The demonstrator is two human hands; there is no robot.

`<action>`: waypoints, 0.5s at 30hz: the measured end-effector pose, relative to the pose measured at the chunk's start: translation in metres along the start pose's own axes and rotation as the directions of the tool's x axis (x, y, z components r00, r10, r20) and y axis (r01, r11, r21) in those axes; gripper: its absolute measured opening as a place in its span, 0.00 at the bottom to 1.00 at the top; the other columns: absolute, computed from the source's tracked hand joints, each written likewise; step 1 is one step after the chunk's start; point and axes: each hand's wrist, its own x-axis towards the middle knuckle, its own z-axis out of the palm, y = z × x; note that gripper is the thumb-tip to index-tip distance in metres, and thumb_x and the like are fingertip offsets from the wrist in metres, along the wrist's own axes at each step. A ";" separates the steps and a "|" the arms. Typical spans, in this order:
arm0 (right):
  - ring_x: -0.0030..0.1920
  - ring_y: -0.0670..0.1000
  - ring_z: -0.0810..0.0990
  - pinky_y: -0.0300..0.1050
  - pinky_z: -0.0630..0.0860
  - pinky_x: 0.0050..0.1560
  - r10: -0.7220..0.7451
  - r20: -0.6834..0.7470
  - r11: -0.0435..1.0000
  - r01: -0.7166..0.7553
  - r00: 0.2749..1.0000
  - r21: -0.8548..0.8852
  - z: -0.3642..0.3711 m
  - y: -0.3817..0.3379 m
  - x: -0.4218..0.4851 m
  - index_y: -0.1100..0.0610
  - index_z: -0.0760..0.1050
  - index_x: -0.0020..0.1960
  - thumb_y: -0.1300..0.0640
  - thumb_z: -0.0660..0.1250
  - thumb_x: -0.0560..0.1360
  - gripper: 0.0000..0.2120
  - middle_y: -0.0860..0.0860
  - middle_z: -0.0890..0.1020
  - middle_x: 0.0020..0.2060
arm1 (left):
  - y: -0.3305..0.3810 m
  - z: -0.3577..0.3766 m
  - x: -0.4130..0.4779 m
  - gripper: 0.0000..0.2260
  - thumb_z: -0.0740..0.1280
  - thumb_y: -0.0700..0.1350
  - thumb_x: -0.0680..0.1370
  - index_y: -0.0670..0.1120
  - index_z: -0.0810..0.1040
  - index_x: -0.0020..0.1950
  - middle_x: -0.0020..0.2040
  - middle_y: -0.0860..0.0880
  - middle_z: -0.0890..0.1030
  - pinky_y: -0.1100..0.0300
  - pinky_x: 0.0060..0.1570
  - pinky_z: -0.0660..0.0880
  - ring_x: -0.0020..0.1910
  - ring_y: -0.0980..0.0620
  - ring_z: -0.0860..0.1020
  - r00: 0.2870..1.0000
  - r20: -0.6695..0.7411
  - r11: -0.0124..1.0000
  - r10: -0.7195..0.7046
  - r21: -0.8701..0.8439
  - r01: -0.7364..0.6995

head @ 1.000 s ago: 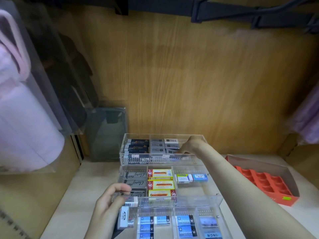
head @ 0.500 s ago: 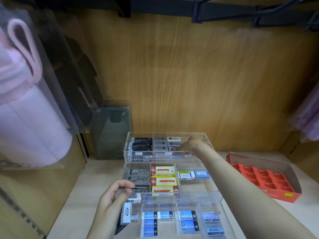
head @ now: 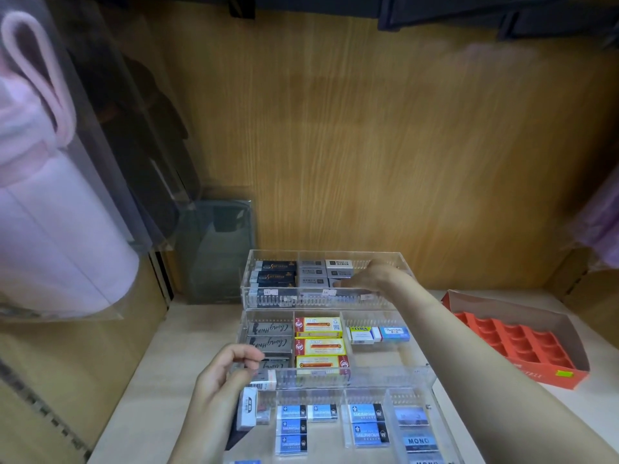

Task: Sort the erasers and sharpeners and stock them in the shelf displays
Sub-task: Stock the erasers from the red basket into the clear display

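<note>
Pale shelf board (head: 160,380), wood back panel (head: 368,145), clear three-tier acrylic display (head: 415,376) in the middle.

Near tier: blue-sleeved erasers (head: 291,426) in rows, Mono erasers (head: 418,442) at right. A white eraser (head: 248,410) stands on end at the near left corner, against the left wrist.

Left hand (head: 224,376): fingers curled at the middle tier's front lip, tips just beside a barcoded eraser (head: 266,381). Can't tell if it's pinching anything.

Middle tier: grey script-print erasers (head: 269,329) left, yellow-red boxes (head: 320,346) centre, two loose small erasers (head: 378,333) right.

Far tier: right hand (head: 375,277) reaches in, fingers stretched out low, tips at the grey-sleeved erasers (head: 313,272). Not wrapped round one as far as I can see. Dark-sleeved erasers (head: 274,276) are to the left.

Orange tray box (head: 516,343) sits well apart at right.

Handling, my read: light, firm little blocks with slick paper sleeves. Pinch them across the long sides, on the block where it shows, since a sleeve may slide off. Packed rows leave no finger room, so tip one up by its end first.
</note>
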 end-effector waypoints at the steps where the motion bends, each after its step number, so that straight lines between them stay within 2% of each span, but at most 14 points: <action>1: 0.65 0.55 0.72 0.46 0.69 0.65 0.005 -0.006 1.000 -0.005 1.000 0.017 0.000 0.000 0.001 0.61 0.67 0.68 0.45 0.73 0.70 0.34 0.54 0.74 0.64 | 0.000 0.000 0.000 0.16 0.61 0.30 0.76 0.46 0.80 0.36 0.35 0.49 0.76 0.53 0.39 0.65 0.36 0.46 0.71 1.000 -0.001 1.000 -0.001 -0.002 0.001; 3: 0.60 0.56 0.76 0.46 0.72 0.59 -0.003 -0.036 0.998 0.005 0.999 0.059 -0.001 0.003 0.003 0.62 0.72 0.61 0.50 0.74 0.70 0.26 0.56 0.78 0.57 | 0.000 -0.001 0.000 0.15 0.61 0.30 0.76 0.46 0.80 0.37 0.35 0.49 0.76 0.53 0.38 0.65 0.37 0.46 0.72 1.000 -0.003 1.000 -0.006 0.001 0.006; 4: 0.61 0.57 0.75 0.48 0.72 0.60 -0.008 -0.041 0.997 0.012 0.999 0.082 -0.002 0.005 0.004 0.61 0.73 0.59 0.52 0.74 0.70 0.22 0.57 0.77 0.59 | -0.001 -0.001 -0.001 0.15 0.61 0.30 0.76 0.46 0.80 0.36 0.35 0.50 0.77 0.52 0.40 0.65 0.37 0.46 0.72 1.000 -0.004 1.000 -0.011 0.005 0.011; 6: 0.64 0.59 0.73 0.51 0.70 0.65 -0.006 -0.043 0.994 0.011 0.999 0.112 -0.001 0.008 0.006 0.61 0.72 0.63 0.52 0.74 0.69 0.27 0.58 0.75 0.62 | -0.002 0.000 -0.001 0.15 0.61 0.30 0.76 0.45 0.80 0.37 0.34 0.50 0.77 0.52 0.41 0.66 0.37 0.47 0.72 1.000 -0.011 1.000 -0.020 0.012 0.020; 8: 0.60 0.59 0.76 0.54 0.69 0.64 -0.012 -0.092 0.995 0.021 0.996 0.103 0.004 0.009 0.009 0.59 0.74 0.60 0.46 0.78 0.63 0.32 0.54 0.80 0.54 | 0.000 0.001 -0.001 0.13 0.61 0.30 0.76 0.43 0.80 0.38 0.36 0.48 0.76 0.53 0.39 0.66 0.36 0.47 0.72 1.000 -0.012 1.000 -0.023 0.012 0.023; 10: 0.55 0.56 0.79 0.54 0.69 0.64 -0.013 -0.119 0.997 0.022 0.993 0.072 0.009 0.011 0.019 0.53 0.75 0.51 0.37 0.79 0.52 0.34 0.50 0.83 0.47 | 0.002 0.002 -0.002 0.12 0.60 0.30 0.76 0.41 0.79 0.40 0.37 0.46 0.75 0.53 0.36 0.65 0.35 0.47 0.71 1.000 -0.005 1.000 -0.024 0.008 0.024; 11: 0.55 0.56 0.79 0.54 0.68 0.64 -0.011 -0.131 0.998 0.019 0.991 0.056 0.012 0.013 0.026 0.53 0.74 0.47 0.35 0.78 0.49 0.34 0.50 0.84 0.46 | 0.002 0.003 -0.003 0.11 0.59 0.29 0.76 0.41 0.78 0.41 0.38 0.45 0.75 0.54 0.35 0.65 0.34 0.47 0.71 1.000 -0.003 1.000 -0.027 0.010 0.027; 12: 0.56 0.56 0.78 0.55 0.67 0.65 -0.011 -0.152 1.000 0.015 0.988 0.021 0.013 0.012 0.027 0.53 0.73 0.45 0.35 0.78 0.51 0.32 0.50 0.84 0.47 | 0.004 0.003 -0.004 0.12 0.59 0.29 0.76 0.40 0.78 0.42 0.38 0.45 0.74 0.55 0.34 0.65 0.33 0.48 0.71 1.000 -0.004 1.000 -0.028 0.012 0.028; 13: 0.58 0.56 0.77 0.55 0.65 0.67 -0.008 -0.179 1.000 0.006 0.984 -0.011 0.013 0.010 0.022 0.53 0.73 0.47 0.35 0.77 0.55 0.30 0.51 0.83 0.48 | 0.005 0.003 -0.005 0.12 0.58 0.29 0.76 0.41 0.78 0.42 0.38 0.45 0.75 0.56 0.32 0.66 0.32 0.49 0.71 1.000 -0.003 1.000 -0.025 0.016 0.025; 15: 0.64 0.58 0.73 0.55 0.59 0.71 -0.007 -0.217 0.999 -0.003 0.976 -0.046 0.010 0.007 0.010 0.53 0.75 0.58 0.34 0.75 0.60 0.34 0.53 0.80 0.56 | 0.009 0.002 -0.010 0.11 0.59 0.31 0.77 0.43 0.78 0.43 0.37 0.47 0.76 0.61 0.29 0.68 0.32 0.50 0.72 1.000 0.002 1.000 -0.006 0.030 0.006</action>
